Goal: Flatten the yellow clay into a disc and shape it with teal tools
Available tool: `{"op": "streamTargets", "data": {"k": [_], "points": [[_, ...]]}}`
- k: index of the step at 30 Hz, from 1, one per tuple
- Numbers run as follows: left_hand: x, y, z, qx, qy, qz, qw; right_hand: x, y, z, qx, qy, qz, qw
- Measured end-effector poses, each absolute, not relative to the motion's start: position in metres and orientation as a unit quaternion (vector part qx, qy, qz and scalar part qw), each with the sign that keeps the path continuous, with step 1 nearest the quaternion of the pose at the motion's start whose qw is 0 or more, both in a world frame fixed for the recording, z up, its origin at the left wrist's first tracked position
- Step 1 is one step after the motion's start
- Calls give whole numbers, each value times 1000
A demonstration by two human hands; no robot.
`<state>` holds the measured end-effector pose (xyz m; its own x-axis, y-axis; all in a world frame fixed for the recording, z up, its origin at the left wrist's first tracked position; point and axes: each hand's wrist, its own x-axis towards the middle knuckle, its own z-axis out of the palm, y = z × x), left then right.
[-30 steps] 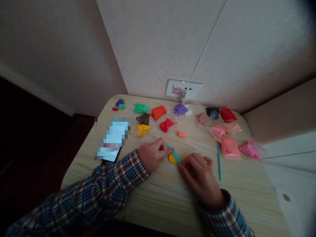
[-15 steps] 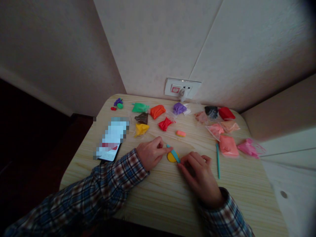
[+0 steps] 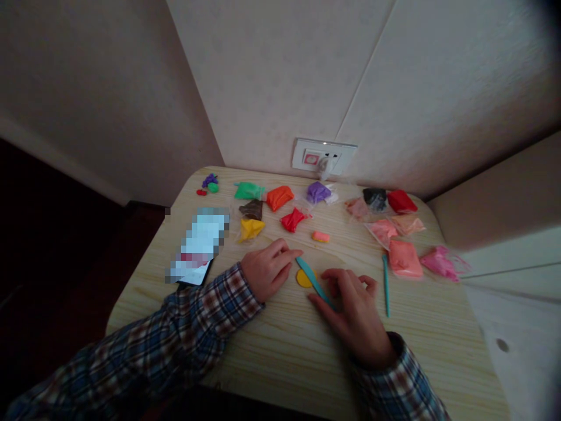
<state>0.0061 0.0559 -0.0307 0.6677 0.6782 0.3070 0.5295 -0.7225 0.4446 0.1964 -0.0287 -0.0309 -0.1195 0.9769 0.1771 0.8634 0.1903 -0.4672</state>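
A flat yellow clay disc lies on the wooden table, with a teal modelling knife slanting across it. My left hand rests beside the disc, index finger stretched to the knife's far tip and the other fingers curled. Whether that fingertip presses on the tip, I cannot tell. On the other side, my right hand surrounds the knife's near end; thumb and index finger stand apart with the knife between them. A small pink and yellow clay piece sits just beyond the disc.
Several bags of coloured clay, among them a yellow bag and a salmon bag, line the back and right. A thin teal stick lies right of my right hand. The phone is at left, near small clay fruit.
My right thumb and fingers have spread from their pinch, uncovering more of the knife's near end. My left index finger has shifted from the blade up to its far tip.
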Motion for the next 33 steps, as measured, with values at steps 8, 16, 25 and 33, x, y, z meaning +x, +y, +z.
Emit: {"op": "streamTargets", "data": {"k": [8,16,25,33], "points": [[6,56,-30,895,337,234,177,193,-27,-26,-630,-739,108,213],[5,56,-29,893,341,223,190,192,-28,-25,-632,-738,107,214],[6,56,-30,889,349,227,190,193,-26,-24,-637,-730,103,223],[5,57,-25,893,339,216,200,197,-26,-26,-642,-719,106,244]]}}
